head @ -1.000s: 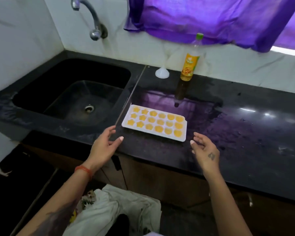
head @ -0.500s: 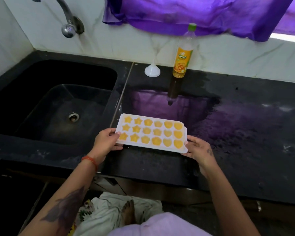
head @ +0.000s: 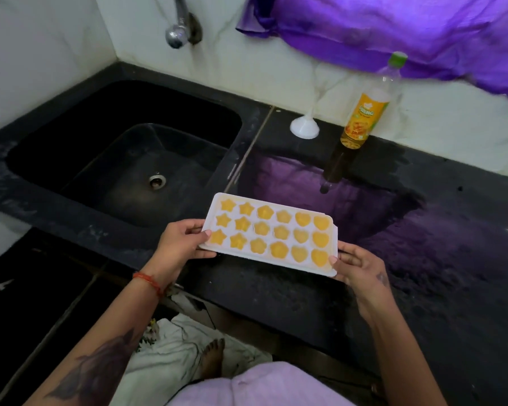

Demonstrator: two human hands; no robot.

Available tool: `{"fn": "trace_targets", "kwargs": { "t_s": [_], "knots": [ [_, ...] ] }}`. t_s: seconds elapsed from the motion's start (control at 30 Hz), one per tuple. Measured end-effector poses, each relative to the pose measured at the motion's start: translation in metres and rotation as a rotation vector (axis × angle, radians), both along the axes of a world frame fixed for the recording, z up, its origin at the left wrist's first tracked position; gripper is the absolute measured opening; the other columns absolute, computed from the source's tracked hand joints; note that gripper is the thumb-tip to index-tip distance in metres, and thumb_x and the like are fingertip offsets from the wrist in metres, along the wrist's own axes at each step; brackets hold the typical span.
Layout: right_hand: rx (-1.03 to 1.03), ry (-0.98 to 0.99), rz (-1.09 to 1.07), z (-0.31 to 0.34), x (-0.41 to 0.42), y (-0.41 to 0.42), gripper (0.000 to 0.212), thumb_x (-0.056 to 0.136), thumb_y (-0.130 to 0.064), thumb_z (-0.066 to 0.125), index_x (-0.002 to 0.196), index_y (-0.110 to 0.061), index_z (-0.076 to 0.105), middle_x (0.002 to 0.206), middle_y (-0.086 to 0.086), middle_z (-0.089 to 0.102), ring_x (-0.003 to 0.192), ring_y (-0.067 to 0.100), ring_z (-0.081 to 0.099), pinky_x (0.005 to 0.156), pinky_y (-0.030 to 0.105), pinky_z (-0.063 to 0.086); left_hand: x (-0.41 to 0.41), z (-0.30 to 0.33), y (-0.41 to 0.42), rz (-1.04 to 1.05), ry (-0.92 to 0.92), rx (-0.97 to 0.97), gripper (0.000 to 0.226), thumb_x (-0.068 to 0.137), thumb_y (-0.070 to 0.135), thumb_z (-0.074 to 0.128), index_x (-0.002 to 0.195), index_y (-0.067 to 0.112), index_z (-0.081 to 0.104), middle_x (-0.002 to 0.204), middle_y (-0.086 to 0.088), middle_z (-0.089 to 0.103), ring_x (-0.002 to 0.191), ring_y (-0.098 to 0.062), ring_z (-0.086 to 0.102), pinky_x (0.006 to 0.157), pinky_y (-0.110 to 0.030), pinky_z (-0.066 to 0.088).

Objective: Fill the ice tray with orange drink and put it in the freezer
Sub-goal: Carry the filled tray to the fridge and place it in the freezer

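Note:
A white ice tray (head: pixel 329 227) holds several star, flower and heart cells filled with orange drink. It is held level over the front of the black counter (head: pixel 423 273). My left hand (head: pixel 179 247) grips its left end, thumb on the rim. My right hand (head: pixel 357 266) grips its near right corner. The orange drink bottle (head: pixel 367 112), green-capped and nearly empty, stands at the back against the wall.
A white funnel (head: pixel 305 127) stands upside down left of the bottle. The black sink (head: pixel 123 159) lies to the left under a metal tap (head: pixel 178 30). A purple curtain (head: pixel 393 33) hangs above. A white cloth (head: pixel 170 356) lies on the floor by a bare foot.
Both hands went from open beside the tray to gripping its two ends, and the tray has come off its earlier spot toward the counter's front edge. The camera has shifted as well.

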State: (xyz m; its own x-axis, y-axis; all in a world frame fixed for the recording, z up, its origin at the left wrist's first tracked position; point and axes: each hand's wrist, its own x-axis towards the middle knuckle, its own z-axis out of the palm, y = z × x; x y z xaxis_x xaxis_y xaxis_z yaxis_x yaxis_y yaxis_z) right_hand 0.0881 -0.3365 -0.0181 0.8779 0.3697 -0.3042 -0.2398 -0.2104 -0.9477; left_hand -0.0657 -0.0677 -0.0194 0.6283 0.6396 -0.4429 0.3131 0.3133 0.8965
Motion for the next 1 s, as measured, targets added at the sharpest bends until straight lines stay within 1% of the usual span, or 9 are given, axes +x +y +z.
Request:
{"fn": "trace_targets", "kwargs": {
  "t_s": [0.2,0.3,0.37,0.47,0.57,0.63,0.77,0.9,1.0],
  "knots": [
    [0.064,-0.031,0.248,0.023,0.001,0.027,0.028,0.080,0.003,0.065,0.099,-0.017,0.065,0.081,-0.002,0.074,0.072,0.010,0.072,0.058,0.020,0.057,-0.062,0.019,-0.022,0.235,-0.054,0.022,0.016,0.088,-0.001,0.059,0.102,0.005,0.063,0.082,-0.006,0.067,0.074,-0.018,0.068,0.051,-0.023,0.057],
    [0.085,-0.023,0.379,0.032,-0.011,0.046,0.028,0.079,0.003,0.065,0.102,-0.013,0.065,0.088,0.004,0.073,0.076,0.015,0.072,0.063,0.025,0.059,-0.102,0.024,-0.036,0.369,-0.074,0.044,0.015,0.088,-0.001,0.058,0.101,0.005,0.063,0.081,-0.007,0.067,0.070,-0.017,0.068,0.052,-0.023,0.057],
    [0.093,-0.008,0.482,0.035,-0.025,0.059,0.029,0.079,0.004,0.065,0.103,-0.012,0.065,0.091,0.007,0.072,0.080,0.019,0.071,0.067,0.028,0.060,-0.132,0.028,-0.046,0.457,-0.069,0.055,0.013,0.089,-0.001,0.057,0.096,0.006,0.064,0.082,-0.007,0.068,0.067,-0.017,0.069,0.051,-0.022,0.057],
    [0.103,0.004,0.611,0.036,-0.053,0.081,0.029,0.079,0.004,0.065,0.099,-0.016,0.064,0.088,0.005,0.072,0.074,0.012,0.072,0.057,0.021,0.057,-0.179,0.032,-0.059,0.594,-0.070,0.068,0.013,0.089,-0.001,0.057,0.092,0.009,0.065,0.081,-0.006,0.069,0.064,-0.014,0.071,0.051,-0.022,0.056],
    [0.104,0.005,0.747,0.036,-0.087,0.105,0.029,0.079,0.004,0.066,0.098,-0.018,0.065,0.080,-0.002,0.074,0.071,0.008,0.071,0.053,0.017,0.054,-0.228,0.033,-0.074,0.730,-0.063,0.066,0.015,0.089,0.000,0.057,0.100,0.006,0.064,0.084,-0.007,0.068,0.069,-0.016,0.070,0.053,-0.022,0.056],
    [0.096,0.003,0.838,0.035,-0.112,0.121,0.029,0.078,0.002,0.067,0.095,-0.021,0.065,0.077,-0.006,0.075,0.073,0.007,0.071,0.053,0.017,0.054,-0.262,0.030,-0.085,0.822,-0.065,0.060,0.015,0.089,0.000,0.057,0.100,0.007,0.064,0.084,-0.006,0.068,0.069,-0.016,0.070,0.054,-0.022,0.057],
    [0.072,-0.021,1.028,0.031,-0.172,0.151,0.030,0.078,-0.002,0.069,0.097,-0.025,0.065,0.080,-0.005,0.075,0.075,0.006,0.071,0.060,0.020,0.057,-0.328,0.024,-0.111,1.010,-0.058,0.041,0.018,0.089,0.000,0.057,0.106,0.004,0.063,0.085,-0.007,0.067,0.072,-0.019,0.068,0.053,-0.022,0.057],
    [0.071,-0.008,1.190,0.024,-0.246,0.178,0.031,0.077,-0.002,0.069,0.100,-0.023,0.064,0.083,-0.002,0.074,0.073,0.006,0.071,0.057,0.018,0.056,-0.398,0.018,-0.138,1.168,-0.044,0.054,0.020,0.089,0.000,0.057,0.108,0.005,0.063,0.084,-0.007,0.067,0.070,-0.020,0.067,0.054,-0.022,0.057],
    [0.072,0.009,1.300,0.017,-0.308,0.190,0.031,0.078,0.000,0.068,0.100,-0.021,0.064,0.077,-0.006,0.075,0.072,0.006,0.071,0.053,0.015,0.052,-0.453,0.013,-0.159,1.267,-0.035,0.058,0.022,0.089,0.002,0.058,0.110,0.004,0.063,0.086,-0.008,0.068,0.072,-0.020,0.068,0.056,-0.022,0.058]
  ]
}}
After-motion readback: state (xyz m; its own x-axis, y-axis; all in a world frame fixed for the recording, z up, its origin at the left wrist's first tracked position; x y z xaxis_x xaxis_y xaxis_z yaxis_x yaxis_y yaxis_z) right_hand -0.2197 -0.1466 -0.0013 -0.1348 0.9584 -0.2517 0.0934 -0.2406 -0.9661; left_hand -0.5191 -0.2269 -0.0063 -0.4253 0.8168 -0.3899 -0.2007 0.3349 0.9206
